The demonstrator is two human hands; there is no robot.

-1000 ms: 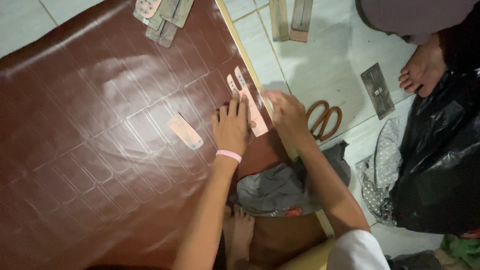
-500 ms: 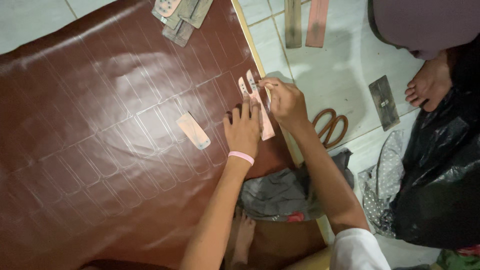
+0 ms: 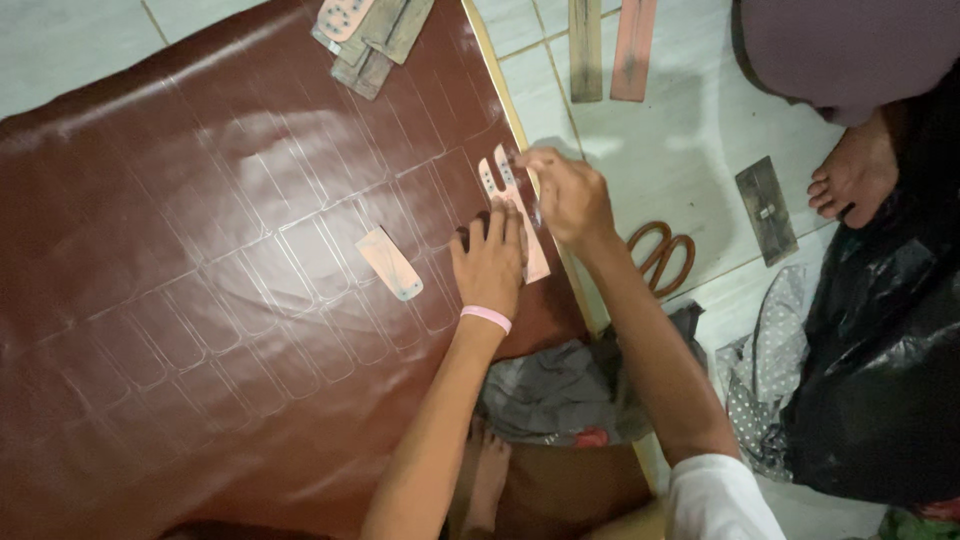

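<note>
A large brown leather sheet (image 3: 200, 260) lies on the floor, covered with traced white outlines. My left hand (image 3: 490, 262), with a pink wristband, presses flat on a long pink strap-shaped template (image 3: 512, 205) near the sheet's right edge. My right hand (image 3: 566, 196) is closed around a thin marking tool whose tip is beside the template's upper end; the tool itself is mostly hidden. A second, shorter template (image 3: 391, 263) lies loose on the leather to the left of my left hand.
Several templates (image 3: 370, 35) are stacked at the sheet's top edge. Orange-handled scissors (image 3: 660, 255), two long strips (image 3: 608, 45) and a grey metal plate (image 3: 766, 208) lie on the tiled floor. Another person's bare foot (image 3: 850, 175) and a black bag (image 3: 890, 380) are at right.
The view has shifted, so everything sits lower in frame. My right hand has moved up along the pink template toward its upper end; my left hand stays pressed on it.
</note>
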